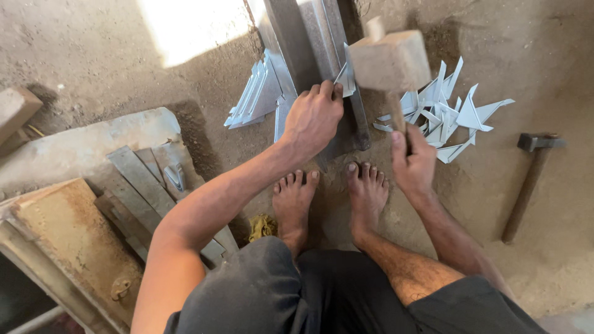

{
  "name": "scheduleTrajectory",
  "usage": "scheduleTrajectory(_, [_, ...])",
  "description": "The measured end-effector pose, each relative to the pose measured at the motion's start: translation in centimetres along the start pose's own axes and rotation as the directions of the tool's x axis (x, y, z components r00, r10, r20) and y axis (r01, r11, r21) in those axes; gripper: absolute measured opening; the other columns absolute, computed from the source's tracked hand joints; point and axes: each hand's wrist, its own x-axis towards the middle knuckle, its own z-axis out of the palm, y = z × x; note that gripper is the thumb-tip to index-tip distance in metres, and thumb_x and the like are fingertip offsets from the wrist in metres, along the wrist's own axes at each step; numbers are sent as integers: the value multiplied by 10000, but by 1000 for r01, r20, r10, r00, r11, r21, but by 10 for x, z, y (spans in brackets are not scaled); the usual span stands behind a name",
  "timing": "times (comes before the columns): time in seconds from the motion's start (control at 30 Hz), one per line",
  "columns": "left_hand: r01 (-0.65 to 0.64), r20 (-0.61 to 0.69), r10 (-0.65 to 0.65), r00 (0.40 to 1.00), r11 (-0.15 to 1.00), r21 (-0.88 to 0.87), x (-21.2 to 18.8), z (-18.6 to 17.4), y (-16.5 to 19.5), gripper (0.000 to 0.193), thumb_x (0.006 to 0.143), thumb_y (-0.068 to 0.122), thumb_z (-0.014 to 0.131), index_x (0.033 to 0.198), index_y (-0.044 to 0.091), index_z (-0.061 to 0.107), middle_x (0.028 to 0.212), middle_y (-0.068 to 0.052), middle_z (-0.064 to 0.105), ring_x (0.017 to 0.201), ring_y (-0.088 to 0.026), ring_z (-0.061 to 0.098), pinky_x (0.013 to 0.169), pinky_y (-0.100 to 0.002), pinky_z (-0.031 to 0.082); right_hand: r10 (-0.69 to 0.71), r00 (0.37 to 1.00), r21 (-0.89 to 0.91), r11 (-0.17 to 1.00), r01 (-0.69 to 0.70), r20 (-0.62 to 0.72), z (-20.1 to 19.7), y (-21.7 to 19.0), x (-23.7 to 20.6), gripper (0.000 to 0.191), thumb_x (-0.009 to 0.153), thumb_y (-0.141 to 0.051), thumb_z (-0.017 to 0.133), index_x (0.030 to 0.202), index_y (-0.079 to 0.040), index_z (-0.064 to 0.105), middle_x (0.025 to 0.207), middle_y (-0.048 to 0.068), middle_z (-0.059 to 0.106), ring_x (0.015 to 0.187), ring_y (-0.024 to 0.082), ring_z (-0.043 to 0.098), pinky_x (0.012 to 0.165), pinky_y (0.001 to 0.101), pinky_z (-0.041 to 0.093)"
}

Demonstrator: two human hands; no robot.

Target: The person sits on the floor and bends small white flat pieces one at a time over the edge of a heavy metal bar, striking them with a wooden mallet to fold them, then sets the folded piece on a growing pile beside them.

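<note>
My left hand (314, 117) presses a small folded sheet-metal piece (344, 80) against a long steel angle bar (309, 43) that lies on the dirt floor. My right hand (413, 162) grips the handle of a wooden mallet (390, 60), whose block head is raised above the bar, just right of the metal piece. My two bare feet (328, 198) rest on the ground just below the bar's near end.
A stack of folded metal pieces (255, 98) leans left of the bar. Several cut metal pieces (448, 111) lie scattered on the right. A steel hammer (532, 179) lies further right. Wooden planks and flat metal strips (136, 185) sit at the left.
</note>
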Motion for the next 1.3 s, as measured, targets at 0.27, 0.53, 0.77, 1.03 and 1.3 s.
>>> scheduleTrajectory(0.27, [20, 30, -19, 999, 1000, -24, 0, 1, -4, 425, 825, 44, 627, 1221, -110, 624, 1022, -182, 643, 938, -303, 681, 814, -393, 566, -15, 1000, -69, 997, 14, -24, -4, 2, 7, 215, 1121, -174, 563, 1152, 8, 673, 696, 20, 552, 577, 109, 479, 520, 283, 400])
scheduleTrajectory(0.53, [-188, -402, -6, 916, 878, -440, -25, -27, 17, 401, 854, 69, 667, 1247, 146, 677, 1232, -80, 664, 1077, -295, 687, 933, -384, 577, 22, 976, 562, 820, 107, -219, -7, -16, -38, 366, 1192, -332, 459, 1206, 20, 555, 694, 37, 515, 527, 72, 476, 477, 232, 380])
scheduleTrajectory(0.77, [460, -304, -486, 819, 874, -158, -62, 1, -81, 418, 741, 115, 775, 1102, -29, 619, 998, -162, 592, 936, -325, 580, 786, -437, 499, 80, 987, 160, 982, -103, 143, 32, -18, -36, 270, 1102, -256, 567, 1182, -17, 663, 715, 19, 598, 595, 116, 546, 568, 274, 445])
scheduleTrajectory(1.03, [643, -51, -656, 753, 750, -151, -58, -4, -81, 247, 818, 19, 728, 1051, 23, 646, 1028, -167, 614, 968, -310, 625, 816, -428, 538, 64, 974, 144, 985, -97, 219, 49, -22, -33, 245, 1096, -215, 590, 1195, -6, 672, 726, 30, 603, 671, 88, 572, 632, 287, 493])
scheduleTrajectory(1.3, [408, 338, -297, 893, 217, -887, -64, -67, -98, 262, 977, 156, 702, 1204, 83, 592, 904, -106, 795, 730, -94, 699, 622, -297, 546, 117, 960, 242, 953, -180, 254, 13, -28, -25, 314, 1066, -224, 586, 1258, 24, 568, 779, 4, 607, 640, 56, 559, 578, 243, 468])
